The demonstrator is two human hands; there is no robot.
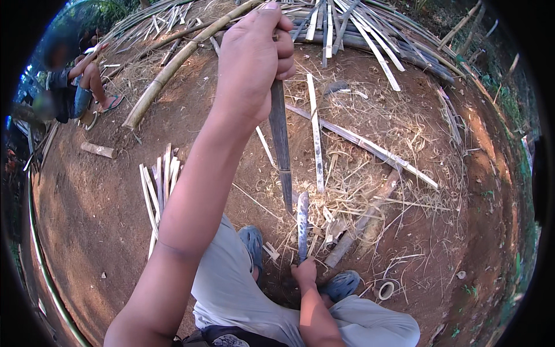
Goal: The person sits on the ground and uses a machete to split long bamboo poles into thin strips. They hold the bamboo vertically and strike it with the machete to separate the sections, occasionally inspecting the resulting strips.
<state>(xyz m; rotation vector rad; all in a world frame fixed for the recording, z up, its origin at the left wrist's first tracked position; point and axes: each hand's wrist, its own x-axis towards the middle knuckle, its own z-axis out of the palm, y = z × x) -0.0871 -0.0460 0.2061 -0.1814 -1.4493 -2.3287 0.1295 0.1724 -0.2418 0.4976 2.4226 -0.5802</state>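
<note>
My left hand (pixel 252 58) is raised high in front of me, closed round the upper part of a dark bamboo strip (pixel 280 127). The strip hangs almost straight down, and its lower end comes close to the blade of a machete (pixel 302 222). Whether strip and blade touch I cannot tell. Low between my feet, my right hand (pixel 304 272) is wrapped round the machete's handle, with the mottled grey blade pointing away from me.
Bamboo shavings (pixel 358 173) litter the brown dirt around a short bamboo log (pixel 364 220). Pale split strips (pixel 317 133) lie beyond, and a bundle of strips (pixel 159 185) rests at left. A long bamboo pole (pixel 173 69) lies farther off; a person (pixel 81 87) sits far left.
</note>
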